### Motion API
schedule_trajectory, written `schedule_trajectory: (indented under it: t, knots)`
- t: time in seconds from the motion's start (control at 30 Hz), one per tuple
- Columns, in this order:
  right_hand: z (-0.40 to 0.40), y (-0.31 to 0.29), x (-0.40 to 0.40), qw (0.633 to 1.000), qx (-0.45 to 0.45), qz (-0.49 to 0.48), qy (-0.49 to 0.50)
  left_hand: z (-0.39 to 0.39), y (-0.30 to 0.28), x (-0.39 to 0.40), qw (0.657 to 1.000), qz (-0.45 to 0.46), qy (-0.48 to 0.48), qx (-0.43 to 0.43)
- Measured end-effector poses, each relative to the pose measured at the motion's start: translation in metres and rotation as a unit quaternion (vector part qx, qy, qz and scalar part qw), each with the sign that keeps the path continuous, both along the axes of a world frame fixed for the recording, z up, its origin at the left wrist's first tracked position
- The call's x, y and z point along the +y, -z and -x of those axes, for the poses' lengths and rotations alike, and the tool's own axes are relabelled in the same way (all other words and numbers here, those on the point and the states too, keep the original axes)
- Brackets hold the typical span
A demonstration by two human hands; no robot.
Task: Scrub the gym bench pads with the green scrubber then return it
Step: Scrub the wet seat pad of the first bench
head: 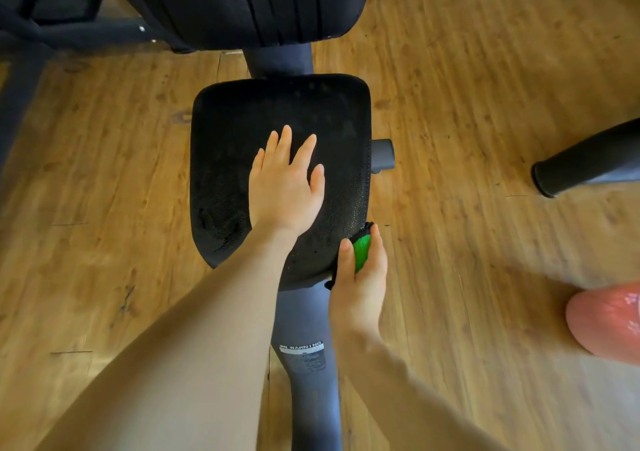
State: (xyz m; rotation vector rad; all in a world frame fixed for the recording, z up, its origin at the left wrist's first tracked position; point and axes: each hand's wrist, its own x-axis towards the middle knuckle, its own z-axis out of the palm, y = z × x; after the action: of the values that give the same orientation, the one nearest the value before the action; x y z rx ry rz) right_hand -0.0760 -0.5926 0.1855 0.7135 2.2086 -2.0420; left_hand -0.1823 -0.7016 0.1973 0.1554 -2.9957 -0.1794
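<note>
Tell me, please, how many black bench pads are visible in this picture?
2. The seat pad is in the centre, under the flat left hand; the right hand grips the green scrubber at its near right edge. The back pad is at the top, cut off by the frame.

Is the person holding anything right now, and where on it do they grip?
The right hand grips the green scrubber around its body, at the seat pad edge. The left hand rests flat, holding nothing.

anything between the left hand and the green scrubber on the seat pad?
Head view: only bare black seat pad between the left hand, flat on the pad, and the green scrubber, which the right hand grips at the pad's near right edge.
</note>
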Motion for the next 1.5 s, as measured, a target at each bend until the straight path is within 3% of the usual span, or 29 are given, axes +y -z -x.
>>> schedule_trajectory:
  t: [0.33,0.73,1.07,1.23,1.33,1.5]
  knots:
    - [0.062,-0.029,0.008,0.977,0.061,-0.176,-0.107,-0.002,0.002,-0.002,0.999,-0.050,0.006,0.014]
    - [0.064,-0.026,0.012,0.956,0.021,-0.242,-0.166,0.002,-0.005,-0.005,0.997,-0.080,0.013,-0.015]
    - [0.075,-0.043,0.023,0.933,-0.038,-0.256,-0.250,0.010,-0.027,-0.014,0.981,-0.075,0.037,-0.174]
    - [0.093,-0.067,0.045,0.877,-0.085,-0.287,-0.376,0.026,-0.068,-0.011,0.959,-0.078,0.009,-0.271]
    - [0.113,-0.094,0.061,0.870,-0.090,-0.286,-0.392,0.033,-0.101,-0.009,0.963,-0.122,-0.066,-0.230]
    - [0.155,-0.171,0.073,0.879,-0.025,-0.286,-0.381,0.038,-0.169,-0.019,0.966,-0.190,-0.154,-0.078]
